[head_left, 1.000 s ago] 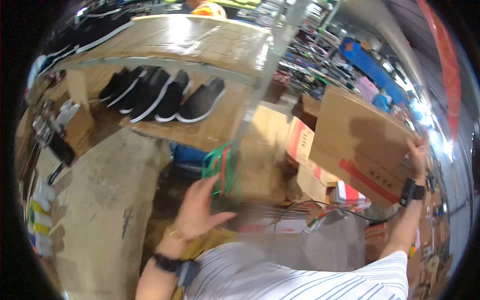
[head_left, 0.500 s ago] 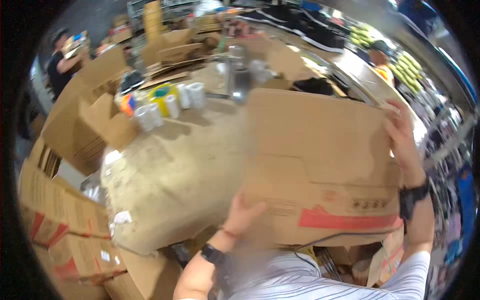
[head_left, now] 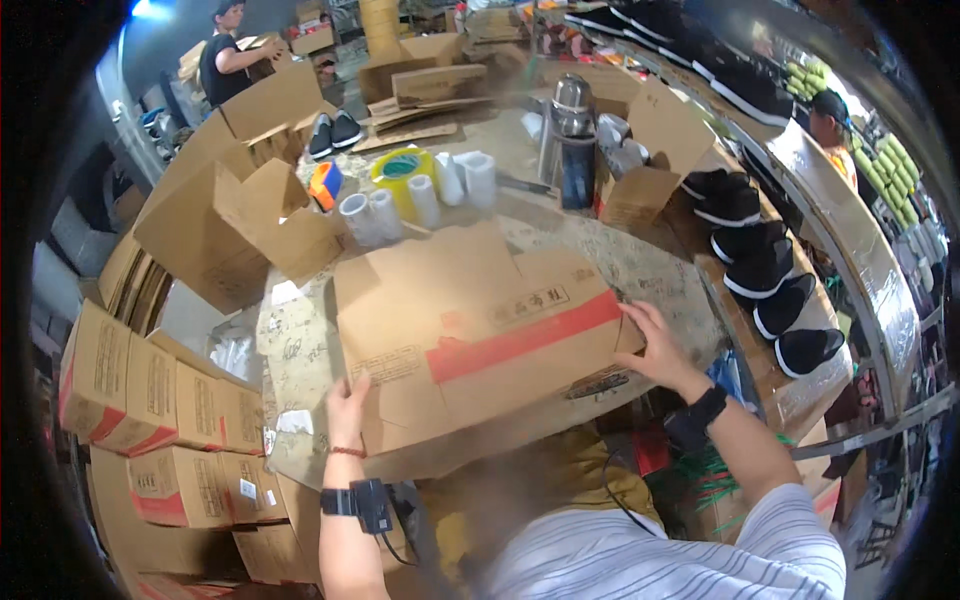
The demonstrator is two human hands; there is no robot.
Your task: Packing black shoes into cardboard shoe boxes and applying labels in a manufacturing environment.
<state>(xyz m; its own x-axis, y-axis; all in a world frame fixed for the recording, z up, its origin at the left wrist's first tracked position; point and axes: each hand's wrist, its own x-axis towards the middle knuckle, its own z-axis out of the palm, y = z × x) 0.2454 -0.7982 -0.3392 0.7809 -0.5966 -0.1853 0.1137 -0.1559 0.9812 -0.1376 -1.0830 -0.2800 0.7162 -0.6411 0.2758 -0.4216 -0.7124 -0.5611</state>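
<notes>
A flattened brown cardboard box [head_left: 430,310] with a red stripe lies before me over the worn table [head_left: 298,350], its near edge towards me. My left hand [head_left: 347,412] is closed on its left edge near the front corner, with the thumb on the top face. At the right end of the red stripe, my right hand [head_left: 655,345] pinches the other edge. The fingertips under the sheet are hidden. Just beyond the cardboard stand several white rolls [head_left: 425,200], a yellow tape roll [head_left: 403,178] and an orange and blue tape dispenser [head_left: 326,185].
Small cartons [head_left: 190,400] are stacked at my left, below a large open box [head_left: 195,225]. A steel flask [head_left: 572,110] stands beyond the table's middle. Black shoes [head_left: 755,250] line a conveyor on the right. Two other people [head_left: 225,65] work farther off.
The cardboard has come down from raised on the right to lying on the table, farther left. Both hands moved with it, and the view has swung to the right.
</notes>
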